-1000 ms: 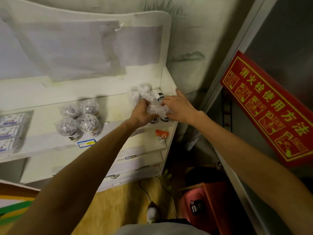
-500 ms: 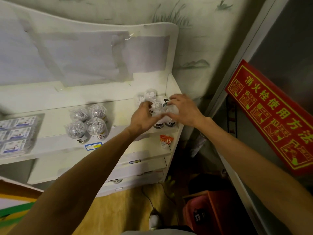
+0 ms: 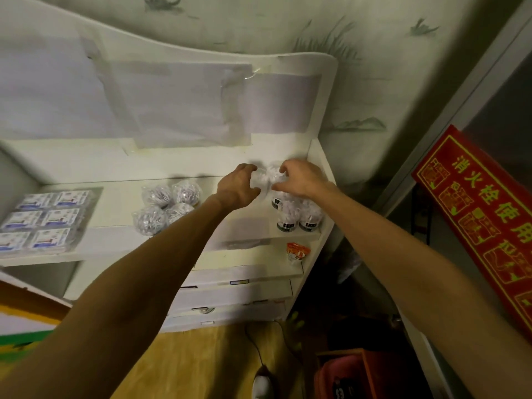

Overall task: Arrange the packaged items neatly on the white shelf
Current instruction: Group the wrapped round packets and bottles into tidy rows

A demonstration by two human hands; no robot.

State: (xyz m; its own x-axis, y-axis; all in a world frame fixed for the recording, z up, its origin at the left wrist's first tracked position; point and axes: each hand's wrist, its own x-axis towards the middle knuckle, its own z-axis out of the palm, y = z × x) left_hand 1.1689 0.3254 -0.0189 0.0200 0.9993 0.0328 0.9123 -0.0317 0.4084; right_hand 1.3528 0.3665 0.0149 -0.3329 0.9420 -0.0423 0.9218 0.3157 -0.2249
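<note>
Both my hands reach to the back right corner of the white shelf (image 3: 109, 197). My left hand (image 3: 239, 187) and my right hand (image 3: 302, 180) each curl around a clear wrapped pack (image 3: 266, 178) of white items, blurred between them. In front of these stand more clear packs with dark labels (image 3: 299, 218) at the shelf's right front. A cluster of several round wrapped packs (image 3: 167, 205) sits mid-shelf. Flat packs with blue and white labels (image 3: 43, 217) lie at the left.
A small orange and white packet (image 3: 296, 251) lies on the lower ledge. Drawers (image 3: 236, 295) sit below. A red sign with yellow characters (image 3: 483, 223) leans on the right. A red crate (image 3: 351, 375) and a shoe (image 3: 262, 384) are on the floor.
Both hands moved from the shelf's right front towards the back corner with a wrapped pack. The dark-labelled packs at the front now stand uncovered. The camera tilted, shifting the shelf lower in view.
</note>
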